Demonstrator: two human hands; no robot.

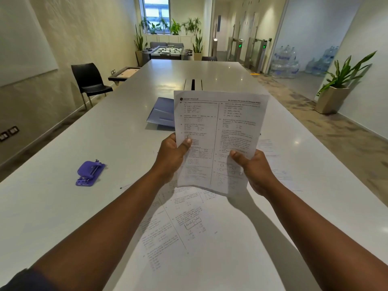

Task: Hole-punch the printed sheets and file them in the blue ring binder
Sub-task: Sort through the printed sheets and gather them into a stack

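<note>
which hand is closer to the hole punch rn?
Left. The left hand grips the held sheet on the side toward the purple hole punch, which sits off to its left; the right hand holds the sheet's far edge.

White sheets (220, 131) carry black print in two columns split by a thin black line. A purple hole punch (89, 173) sits on a pale grey table (63, 185). The folder (161, 114) is light blue. A black chair (89, 80) stands by a cream wall (84, 28).
</note>
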